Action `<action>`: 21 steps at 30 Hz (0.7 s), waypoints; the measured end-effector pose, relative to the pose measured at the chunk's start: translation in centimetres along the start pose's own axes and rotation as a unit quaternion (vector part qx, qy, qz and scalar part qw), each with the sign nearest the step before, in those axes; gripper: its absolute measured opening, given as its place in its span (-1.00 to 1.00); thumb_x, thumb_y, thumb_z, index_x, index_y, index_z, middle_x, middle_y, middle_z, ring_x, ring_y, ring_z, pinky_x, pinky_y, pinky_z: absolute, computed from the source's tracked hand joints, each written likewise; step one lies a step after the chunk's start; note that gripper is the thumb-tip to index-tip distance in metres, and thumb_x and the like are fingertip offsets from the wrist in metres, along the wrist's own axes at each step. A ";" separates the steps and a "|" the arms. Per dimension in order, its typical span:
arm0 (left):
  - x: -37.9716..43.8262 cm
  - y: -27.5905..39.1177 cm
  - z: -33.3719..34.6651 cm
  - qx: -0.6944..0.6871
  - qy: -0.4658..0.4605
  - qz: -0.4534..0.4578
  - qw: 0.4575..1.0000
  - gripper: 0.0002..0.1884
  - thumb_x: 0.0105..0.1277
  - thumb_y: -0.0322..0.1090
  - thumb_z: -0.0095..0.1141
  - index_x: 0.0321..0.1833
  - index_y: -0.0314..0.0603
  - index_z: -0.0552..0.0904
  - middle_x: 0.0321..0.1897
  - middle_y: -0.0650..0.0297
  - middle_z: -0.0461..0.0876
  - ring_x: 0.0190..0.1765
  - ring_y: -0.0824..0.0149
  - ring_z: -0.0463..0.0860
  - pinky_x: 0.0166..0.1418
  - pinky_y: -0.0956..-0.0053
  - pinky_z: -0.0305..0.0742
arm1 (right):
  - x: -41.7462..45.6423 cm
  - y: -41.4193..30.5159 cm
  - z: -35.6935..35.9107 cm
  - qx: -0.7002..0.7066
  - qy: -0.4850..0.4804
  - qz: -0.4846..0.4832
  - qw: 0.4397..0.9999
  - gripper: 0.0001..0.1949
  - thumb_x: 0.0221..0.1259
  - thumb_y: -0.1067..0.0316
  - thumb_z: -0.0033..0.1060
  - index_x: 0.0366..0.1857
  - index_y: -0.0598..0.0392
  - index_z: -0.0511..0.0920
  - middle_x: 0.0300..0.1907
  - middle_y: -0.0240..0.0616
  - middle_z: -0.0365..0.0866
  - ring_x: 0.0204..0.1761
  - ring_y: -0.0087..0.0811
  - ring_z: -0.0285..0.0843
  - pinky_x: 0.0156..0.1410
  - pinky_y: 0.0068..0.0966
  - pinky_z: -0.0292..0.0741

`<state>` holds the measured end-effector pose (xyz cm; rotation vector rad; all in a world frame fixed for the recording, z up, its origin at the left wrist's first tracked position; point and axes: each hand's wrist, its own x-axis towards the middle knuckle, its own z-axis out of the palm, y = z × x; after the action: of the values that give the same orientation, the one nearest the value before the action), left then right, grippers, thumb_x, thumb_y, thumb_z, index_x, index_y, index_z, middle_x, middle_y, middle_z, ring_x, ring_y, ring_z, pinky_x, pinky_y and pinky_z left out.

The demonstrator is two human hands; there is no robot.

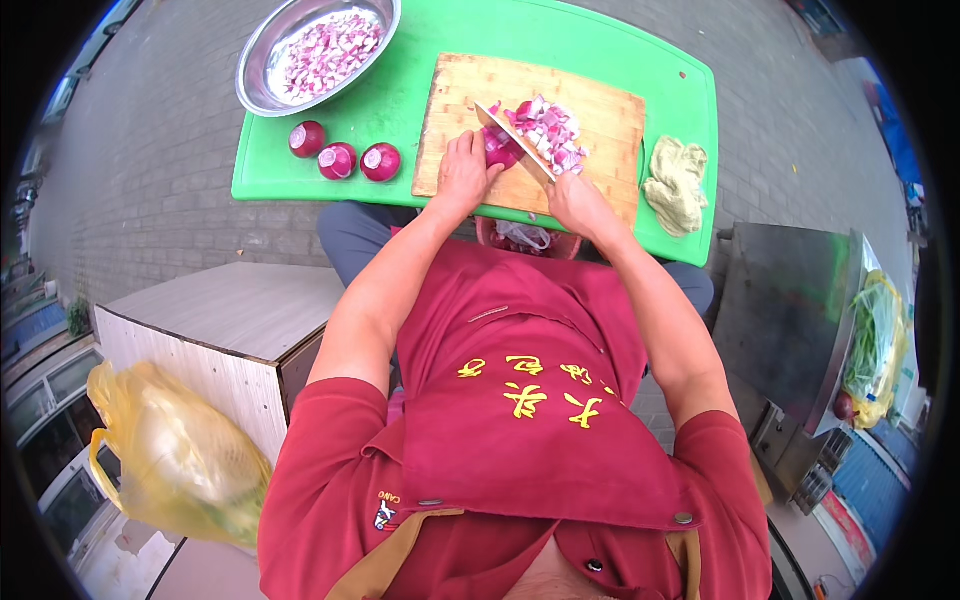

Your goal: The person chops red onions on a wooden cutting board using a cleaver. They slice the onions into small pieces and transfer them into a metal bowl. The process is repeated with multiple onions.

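My left hand (pixel 463 171) holds a partly cut red onion (pixel 501 148) down on a wooden cutting board (pixel 465 82). In my right hand (pixel 577 199) is a kitchen knife (pixel 517 140), its handle hidden by the fingers and its blade against the right side of the onion. Diced red onion (pixel 551 131) lies heaped just right of the blade. Left of the board sit several red onions with cut ends, among them one red onion (pixel 380 162) nearest the board. A steel bowl (pixel 259 56) at the upper left contains more diced onion (pixel 334 54).
A crumpled pale cloth (pixel 677 184) lies right of the board on the green table (pixel 592 30). Beneath the table edge, a reddish basin (pixel 491 234) contains a plastic bag. A yellow bag (pixel 180 450) is at the lower left; a metal-topped stand (pixel 784 315) is at the right.
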<state>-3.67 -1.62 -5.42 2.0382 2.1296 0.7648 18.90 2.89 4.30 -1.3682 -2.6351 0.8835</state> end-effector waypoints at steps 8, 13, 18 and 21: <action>0.1 0.4 -0.3 -0.002 -0.020 -0.018 1.000 -0.18 0.27 -0.08 0.52 0.46 -0.46 0.45 0.29 -0.14 0.54 0.32 -0.16 0.53 0.42 0.04 0.50 | 3.1 1.9 4.1 0.003 0.039 -0.030 0.999 -0.57 0.55 0.22 0.12 -0.38 0.46 0.68 -0.42 0.42 0.65 -0.25 0.40 0.72 -0.10 0.16 0.62; -0.3 -0.2 -0.2 -0.058 0.025 -0.022 0.998 -0.19 0.30 -0.10 0.50 0.47 -0.49 0.45 0.34 -0.20 0.52 0.36 -0.23 0.51 0.47 -0.01 0.47 | 1.3 0.1 2.5 0.079 0.077 0.021 0.994 -0.57 0.56 0.21 0.12 -0.38 0.46 0.67 -0.44 0.43 0.63 -0.29 0.38 0.71 -0.14 0.18 0.58; -0.7 -1.0 0.0 -0.101 0.019 -0.040 0.994 -0.26 0.37 -0.12 0.46 0.45 -0.50 0.48 0.34 -0.21 0.54 0.37 -0.23 0.52 0.50 0.02 0.47 | -0.2 -3.1 -1.1 0.055 0.023 0.018 0.998 -0.57 0.56 0.23 0.11 -0.38 0.47 0.67 -0.45 0.44 0.61 -0.28 0.36 0.72 -0.13 0.17 0.58; -0.8 -1.2 0.0 -0.113 0.014 -0.044 0.992 -0.34 0.40 -0.13 0.42 0.42 -0.47 0.54 0.31 -0.17 0.58 0.36 -0.19 0.54 0.49 0.07 0.49 | -0.4 -2.0 0.1 0.017 0.046 -0.005 0.999 -0.58 0.55 0.24 0.13 -0.44 0.40 0.69 -0.49 0.39 0.63 -0.33 0.39 0.72 -0.17 0.16 0.63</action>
<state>-4.65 -2.33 -6.10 1.8176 2.0260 0.9774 17.63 1.68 5.24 -1.3518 -2.5461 0.8391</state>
